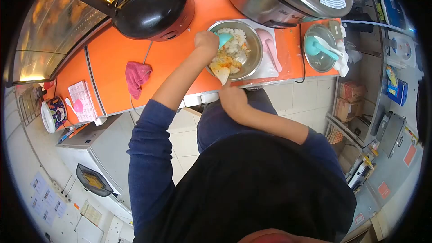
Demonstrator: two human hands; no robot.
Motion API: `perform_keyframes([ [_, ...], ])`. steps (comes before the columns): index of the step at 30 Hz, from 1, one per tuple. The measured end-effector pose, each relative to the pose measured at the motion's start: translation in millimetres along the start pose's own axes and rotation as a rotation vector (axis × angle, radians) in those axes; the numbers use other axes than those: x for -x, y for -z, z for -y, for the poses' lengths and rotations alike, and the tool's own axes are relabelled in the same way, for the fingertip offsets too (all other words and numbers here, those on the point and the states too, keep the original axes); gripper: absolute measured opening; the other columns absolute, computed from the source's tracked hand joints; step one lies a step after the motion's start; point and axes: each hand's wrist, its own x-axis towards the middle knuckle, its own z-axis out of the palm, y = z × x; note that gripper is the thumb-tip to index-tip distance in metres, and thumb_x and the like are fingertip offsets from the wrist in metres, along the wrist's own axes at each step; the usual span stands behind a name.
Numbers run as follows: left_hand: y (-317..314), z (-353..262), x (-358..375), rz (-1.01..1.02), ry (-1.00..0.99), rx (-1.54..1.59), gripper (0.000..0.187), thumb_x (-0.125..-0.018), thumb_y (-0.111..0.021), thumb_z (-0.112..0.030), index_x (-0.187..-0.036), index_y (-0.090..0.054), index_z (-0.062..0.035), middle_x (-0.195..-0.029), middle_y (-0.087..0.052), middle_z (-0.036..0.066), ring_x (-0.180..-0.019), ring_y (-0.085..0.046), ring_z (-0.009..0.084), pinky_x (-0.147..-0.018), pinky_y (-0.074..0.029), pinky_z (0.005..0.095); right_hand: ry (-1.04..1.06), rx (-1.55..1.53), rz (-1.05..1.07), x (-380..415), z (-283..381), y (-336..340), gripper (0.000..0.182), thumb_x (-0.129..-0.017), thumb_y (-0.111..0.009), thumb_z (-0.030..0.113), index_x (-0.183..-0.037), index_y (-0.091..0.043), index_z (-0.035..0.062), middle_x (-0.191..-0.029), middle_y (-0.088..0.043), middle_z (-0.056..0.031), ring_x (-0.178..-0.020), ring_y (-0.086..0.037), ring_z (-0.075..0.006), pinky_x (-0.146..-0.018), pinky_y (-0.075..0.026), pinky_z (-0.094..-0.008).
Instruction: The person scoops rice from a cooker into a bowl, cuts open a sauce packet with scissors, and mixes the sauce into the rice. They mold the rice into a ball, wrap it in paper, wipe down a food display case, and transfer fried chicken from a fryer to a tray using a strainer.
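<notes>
My left hand (207, 45) is closed round a turquoise rice paddle (224, 39), its blade in a metal bowl (257, 58). White rice (236, 40) and an orange-yellow food (231, 63) lie together in the bowl. At the near rim my right hand (233, 100) has its fingers curled by the tip of a pale, spatula-like utensil (222, 75). That utensil's wide part rests in the orange food. The bowl stands on the orange counter (171, 63). A pink rice paddle (271, 51) lies just right of it on a white sheet.
Behind the bowl stand a black-lidded cooker (153, 6) and a large steel rice cooker (270, 0). To the right, a steel bowl (321, 65) holds turquoise and white paddles. A pink cloth (137, 78) lies on the left. A lit glass display case (58, 27) borders the far left.
</notes>
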Motion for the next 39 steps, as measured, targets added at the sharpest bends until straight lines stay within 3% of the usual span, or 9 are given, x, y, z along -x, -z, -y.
perform_keyframes([
  [4, 3.3, -4.8, -7.3, 0.005, 0.012, -0.017, 0.014, -0.077, -0.057, -0.012, -0.085, -0.068, -0.0090, -0.087, -0.067, 0.006, -0.081, -0.065, 0.0198, -0.062, -0.051, 0.0305, -0.138, 0.047, -0.128, -33.8, -5.1, -65.3, 0.017, -0.072, -0.055, 0.009, -0.080, -0.067, 0.0011, -0.081, -0.063, -0.0220, -0.063, -0.065, -0.0210, -0.047, -0.052, -0.0294],
  [17, 2.1, -3.5, -10.1, -0.003, 0.027, -0.075, 0.016, -0.079, -0.054, -0.012, -0.087, -0.068, -0.0092, -0.087, -0.067, 0.006, -0.080, -0.065, 0.0193, -0.059, -0.050, 0.0305, -0.050, -0.214, -0.030, -18.2, -28.8, -4.2, 0.015, -0.075, -0.054, 0.011, -0.076, -0.068, 0.0063, -0.075, -0.064, -0.0157, -0.069, -0.065, -0.0232, -0.052, -0.052, -0.0308],
  [23, 0.0, 6.1, -5.7, -0.076, 0.002, -0.030, 0.016, -0.079, -0.053, -0.012, -0.084, -0.067, -0.0074, -0.086, -0.067, 0.009, -0.076, -0.066, 0.0198, -0.060, -0.051, 0.0326, -0.092, 0.116, -0.091, -26.9, -16.6, -39.4, 0.018, -0.077, -0.052, 0.012, -0.081, -0.067, 0.0032, -0.074, -0.064, -0.0182, -0.064, -0.065, -0.0181, -0.051, -0.052, -0.0310],
  [28, -8.7, 8.3, 46.1, -0.313, 0.118, 0.083, 0.014, -0.078, -0.052, -0.013, -0.078, -0.064, -0.0048, -0.076, -0.066, 0.008, -0.068, -0.066, 0.0204, -0.054, -0.052, 0.0324, -0.064, -0.472, 0.011, -15.1, -105.7, 8.1, 0.027, -0.088, -0.039, 0.018, -0.088, -0.060, 0.0006, -0.071, -0.060, -0.0183, -0.073, -0.060, -0.0358, -0.064, -0.047, -0.0454],
  [29, -17.1, 1.2, 53.0, -0.344, 0.244, 0.068, 0.013, -0.079, -0.052, -0.013, -0.077, -0.062, -0.0041, -0.073, -0.066, 0.007, -0.066, -0.066, 0.0209, -0.053, -0.052, 0.0324, 0.079, -0.499, -0.262, -17.4, -146.6, -38.8, 0.030, -0.090, -0.038, 0.021, -0.093, -0.062, 0.0021, -0.066, -0.058, -0.0161, -0.060, -0.060, -0.0312, -0.053, -0.046, -0.0423],
  [31, -33.1, -16.5, 60.3, -0.365, 0.373, 0.053, 0.014, -0.079, -0.052, -0.013, -0.076, -0.061, -0.0035, -0.071, -0.065, 0.006, -0.064, -0.066, 0.0215, -0.051, -0.052, 0.0324, -0.279, -0.700, 0.037, -24.5, -173.8, -22.9, 0.034, -0.092, -0.038, 0.026, -0.094, -0.063, 0.0029, -0.057, -0.054, -0.0118, -0.048, -0.057, -0.0249, -0.044, -0.042, -0.0375],
  [33, -39.9, -35.5, 51.8, -0.254, 0.482, 0.128, 0.015, -0.080, -0.051, -0.012, -0.080, -0.062, -0.0018, -0.076, -0.065, 0.009, -0.070, -0.066, 0.0218, -0.056, -0.053, 0.0328, -0.518, -1.668, 0.392, -44.4, -193.4, -26.4, 0.040, -0.093, -0.039, 0.034, -0.091, -0.063, 0.0015, -0.049, -0.047, -0.0084, -0.041, -0.055, -0.0214, -0.039, -0.039, -0.0343],
  [37, -38.6, -35.8, 32.0, -0.177, 0.452, 0.244, 0.019, -0.081, -0.051, -0.014, -0.085, -0.064, -0.0014, -0.086, -0.065, 0.013, -0.080, -0.065, 0.0237, -0.063, -0.053, 0.0337, -0.379, -1.666, 0.258, -75.4, -151.7, -37.5, 0.041, -0.092, -0.041, 0.034, -0.089, -0.063, -0.0007, -0.047, -0.049, -0.0085, -0.046, -0.059, -0.0196, -0.038, -0.040, -0.0330],
  [39, -19.5, -22.6, 34.4, 0.013, 0.404, 0.476, 0.021, -0.080, -0.051, -0.016, -0.088, -0.065, -0.0023, -0.094, -0.064, 0.015, -0.088, -0.063, 0.0272, -0.069, -0.052, 0.0352, -0.070, -0.498, -0.296, -68.5, -112.5, -43.1, 0.036, -0.091, -0.043, 0.030, -0.094, -0.061, -0.0007, -0.052, -0.056, -0.0123, -0.049, -0.061, -0.0163, -0.037, -0.041, -0.0311],
])
